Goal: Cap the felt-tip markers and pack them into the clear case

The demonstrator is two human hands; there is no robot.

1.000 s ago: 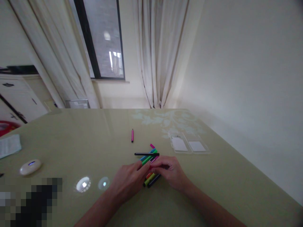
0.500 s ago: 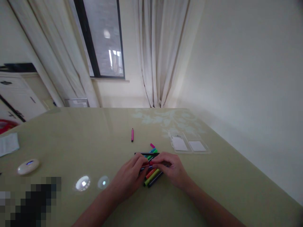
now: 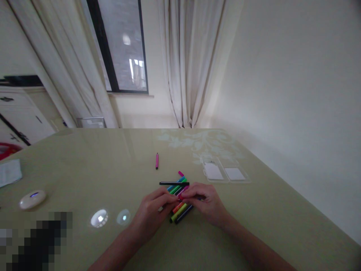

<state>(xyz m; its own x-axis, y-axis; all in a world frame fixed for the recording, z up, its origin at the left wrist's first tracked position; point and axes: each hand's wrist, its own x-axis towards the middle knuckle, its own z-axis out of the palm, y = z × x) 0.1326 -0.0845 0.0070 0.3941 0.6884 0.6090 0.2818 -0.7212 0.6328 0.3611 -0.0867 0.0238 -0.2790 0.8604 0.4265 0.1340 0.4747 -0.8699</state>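
Note:
Over a pile of colored markers (image 3: 178,217), both hands meet with fingertips nearly touching. My left hand (image 3: 153,209) is pinched; what lies between its fingertips is too small to make out. My right hand (image 3: 207,201) pinches a small red piece, likely part of a marker. A black marker (image 3: 172,183) lies crosswise at the far side of the pile, with blue and green markers beneath it. A loose pink cap (image 3: 181,173) rests just beyond. Farther off, an uncapped pink marker (image 3: 157,161) lies alone.
An open clear plastic case (image 3: 225,173) with white inserts lies at the back right of the table (image 3: 113,158). To the left are a pale oval object (image 3: 33,199) and a folded cloth (image 3: 10,172). A wall rises along the right edge.
My left hand has shifted slightly left and its fingers have changed position, showing more of the black marker and the pile. The right hand has hardly moved.

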